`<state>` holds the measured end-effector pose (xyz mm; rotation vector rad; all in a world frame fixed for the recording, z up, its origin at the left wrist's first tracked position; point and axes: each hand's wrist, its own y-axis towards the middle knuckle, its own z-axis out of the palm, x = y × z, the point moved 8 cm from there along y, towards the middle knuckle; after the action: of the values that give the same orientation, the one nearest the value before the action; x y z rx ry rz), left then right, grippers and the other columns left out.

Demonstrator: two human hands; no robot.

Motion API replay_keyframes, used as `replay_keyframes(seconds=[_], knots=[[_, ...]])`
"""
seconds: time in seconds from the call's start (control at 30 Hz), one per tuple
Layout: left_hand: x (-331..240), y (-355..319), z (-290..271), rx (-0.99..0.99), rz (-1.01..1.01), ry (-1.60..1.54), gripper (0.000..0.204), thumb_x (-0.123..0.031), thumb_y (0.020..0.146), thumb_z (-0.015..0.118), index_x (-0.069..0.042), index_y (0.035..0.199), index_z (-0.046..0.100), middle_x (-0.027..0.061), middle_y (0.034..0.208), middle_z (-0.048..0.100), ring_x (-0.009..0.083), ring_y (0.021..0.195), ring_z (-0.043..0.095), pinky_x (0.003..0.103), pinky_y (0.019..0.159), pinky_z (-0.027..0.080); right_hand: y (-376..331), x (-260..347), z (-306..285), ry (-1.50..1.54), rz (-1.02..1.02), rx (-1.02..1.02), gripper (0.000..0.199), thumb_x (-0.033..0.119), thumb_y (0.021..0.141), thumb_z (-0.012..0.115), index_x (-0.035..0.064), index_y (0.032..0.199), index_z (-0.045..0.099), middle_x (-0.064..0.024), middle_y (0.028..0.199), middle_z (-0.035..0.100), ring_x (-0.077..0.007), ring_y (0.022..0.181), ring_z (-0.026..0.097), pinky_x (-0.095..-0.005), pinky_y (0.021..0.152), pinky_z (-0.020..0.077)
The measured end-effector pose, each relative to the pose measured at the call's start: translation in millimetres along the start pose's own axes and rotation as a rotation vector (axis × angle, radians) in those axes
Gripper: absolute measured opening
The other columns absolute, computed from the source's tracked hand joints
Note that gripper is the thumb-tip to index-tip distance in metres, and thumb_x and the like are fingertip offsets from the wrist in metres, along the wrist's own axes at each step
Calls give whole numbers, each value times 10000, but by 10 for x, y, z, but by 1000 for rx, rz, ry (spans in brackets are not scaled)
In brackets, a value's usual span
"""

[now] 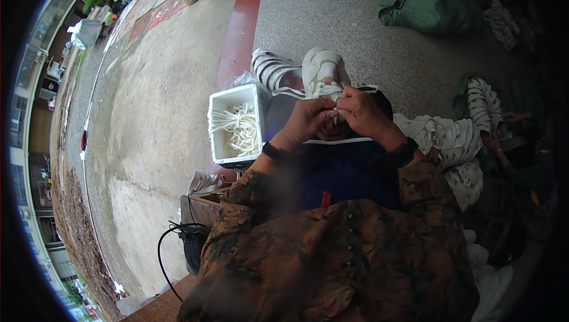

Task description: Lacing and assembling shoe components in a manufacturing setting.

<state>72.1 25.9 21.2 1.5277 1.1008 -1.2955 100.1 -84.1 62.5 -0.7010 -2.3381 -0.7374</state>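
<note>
A white sneaker (325, 66) with beige-grey parts rests on my lap, toe pointing away from me. White shoelace (326, 89) runs across its front, and loose lace stretches out to both sides. My left hand (309, 119) is closed at the near end of the shoe, thumb and fingers pinching the lace. Close against it, my right hand (363, 112) also pinches the lace, so the fingertips of both hands nearly meet. The hands hide the shoe's opening and heel.
Left of my lap stands a white foam box (214, 135) holding a bundle of white laces (240, 129). Stacked white shoes (272, 68) lie beyond it. More shoe stacks (441, 135) are at my right, near another person's hand (491, 143). A green sack (435, 5) lies farther off.
</note>
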Motion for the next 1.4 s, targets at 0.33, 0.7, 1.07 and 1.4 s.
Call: replay_keyframes(seconds=[0.33,0.7,1.07,1.4], knots=[[125,51,-246,-180,227,732,111,-152,812,607,-64,863,652,112,809,655,277,675,647,349,606,516,65,-142,378,-476,-151,213,128,84,769,590,49,889,614,-164,1075,500,-307,967,543,-390,834,459],[255,311,33,-9,-74,1207,88,-155,800,593,-102,828,658,106,744,636,297,698,641,401,610,502,-19,-812,248,371,316,-150,38,37,810,581,10,783,585,-91,593,587,-170,564,591,-319,535,464],[164,355,89,-30,-169,1352,117,-196,782,600,-122,837,673,121,791,625,295,761,638,394,657,513,-167,-1098,337,704,432,-261,63,31,821,587,2,766,575,-38,581,578,-90,511,546,-255,488,439],[435,505,22,176,112,1304,296,-275,850,566,-5,777,661,188,711,651,294,624,649,402,560,499,-162,-1091,309,628,363,-340,97,44,793,565,0,711,591,-76,546,590,-126,495,577,-288,472,452]])
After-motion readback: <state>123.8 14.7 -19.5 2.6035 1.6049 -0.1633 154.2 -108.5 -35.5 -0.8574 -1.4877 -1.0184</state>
